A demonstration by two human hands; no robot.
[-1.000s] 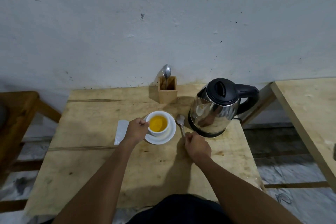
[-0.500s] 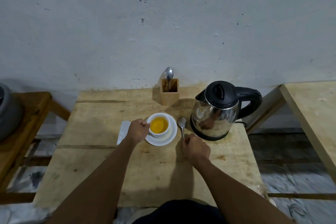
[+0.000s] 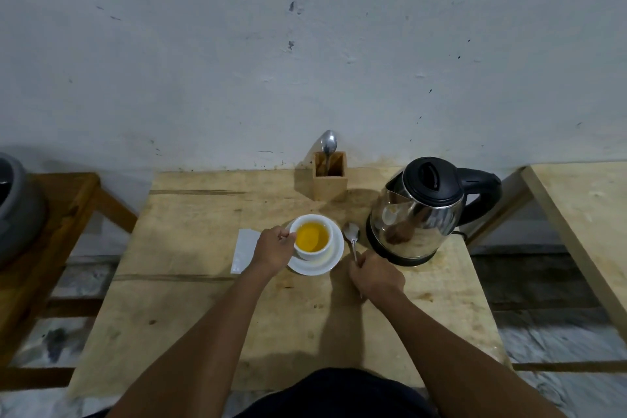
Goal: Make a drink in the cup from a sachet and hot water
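A white cup [image 3: 312, 236] full of orange-yellow drink stands on a white saucer [image 3: 330, 260] in the middle of the wooden table [image 3: 190, 309]. My left hand [image 3: 274, 248] grips the cup at its left side. My right hand [image 3: 375, 276] is closed around the handle of a metal spoon [image 3: 352, 235], whose bowl rests on the table just right of the saucer. A white sachet [image 3: 243, 249] lies flat to the left, partly hidden behind my left hand. A steel kettle [image 3: 419, 214] with a black lid sits on its base at the right.
A wooden holder [image 3: 329, 176] with another spoon stands at the back against the wall. A second wooden table [image 3: 587, 214] is to the right across a gap. A brown wooden stand [image 3: 57, 214] bearing a grey pot [image 3: 15, 210] is at the left.
The view has shifted slightly, bringing the grey pot at the left into sight. Both hands keep their grips; the spoon and cup stay in place.
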